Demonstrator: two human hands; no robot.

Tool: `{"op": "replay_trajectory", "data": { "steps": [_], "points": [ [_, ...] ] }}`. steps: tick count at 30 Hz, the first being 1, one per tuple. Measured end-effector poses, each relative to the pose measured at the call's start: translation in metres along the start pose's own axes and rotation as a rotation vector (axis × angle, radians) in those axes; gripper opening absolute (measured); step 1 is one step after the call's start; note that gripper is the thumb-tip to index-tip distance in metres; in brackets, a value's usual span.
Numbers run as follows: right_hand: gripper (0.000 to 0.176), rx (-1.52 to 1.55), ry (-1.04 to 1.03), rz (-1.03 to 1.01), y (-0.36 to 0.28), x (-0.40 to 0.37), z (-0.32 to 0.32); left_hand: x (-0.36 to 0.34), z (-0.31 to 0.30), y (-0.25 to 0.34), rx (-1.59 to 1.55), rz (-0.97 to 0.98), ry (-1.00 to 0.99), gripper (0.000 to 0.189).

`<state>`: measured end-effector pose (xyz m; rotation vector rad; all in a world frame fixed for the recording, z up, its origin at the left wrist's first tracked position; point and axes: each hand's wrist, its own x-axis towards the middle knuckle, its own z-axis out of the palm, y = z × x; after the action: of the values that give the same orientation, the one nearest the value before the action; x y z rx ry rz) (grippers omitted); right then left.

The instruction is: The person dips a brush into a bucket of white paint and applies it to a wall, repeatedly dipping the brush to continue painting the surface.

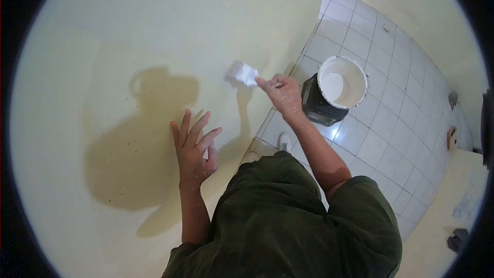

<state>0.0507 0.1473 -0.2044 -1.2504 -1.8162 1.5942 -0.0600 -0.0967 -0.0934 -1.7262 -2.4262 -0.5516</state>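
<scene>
Between the thumb and fingertips of my right hand [284,95] is a small white piece [243,74], gripped at its near corner and held against or close to the pale yellow wall [170,15]. I cannot tell whether it is a wad of cloth or a blade loaded with white paste. My left hand [195,146] is open and holds nothing. Its fingers are spread, close to the wall, below and left of the right hand. White specks dot both hands and forearms.
To the right of my right hand, a white bucket [356,90] with a little white material inside rests on a black stand [321,107]. White floor tiles [383,123] run along the wall's foot. A dark bundle [457,240] lies at the far right.
</scene>
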Motion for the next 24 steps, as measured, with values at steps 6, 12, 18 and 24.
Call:
{"op": "replay_trajectory", "data": {
  "steps": [6, 12, 18, 24],
  "points": [
    [0.045, 0.366, -0.102, -0.196, -0.003, 0.025, 0.000, -0.008, 0.010, -0.007, -0.039, -0.001, -0.076, 0.043],
    [0.046, 0.009, -0.033, -0.069, 0.173, 0.055, 0.068, -0.002, 0.024, -0.002, -0.200, 0.065, -0.202, 0.048],
    [0.050, -0.440, 0.005, 0.352, 0.258, 0.037, 0.085, 0.002, 0.029, 0.002, -0.289, 0.008, -0.376, 0.050],
    [0.048, -0.448, 0.048, 0.222, 0.136, 0.030, 0.060, -0.006, 0.026, -0.002, -0.380, -0.096, -0.496, 0.049]
  ]
}}
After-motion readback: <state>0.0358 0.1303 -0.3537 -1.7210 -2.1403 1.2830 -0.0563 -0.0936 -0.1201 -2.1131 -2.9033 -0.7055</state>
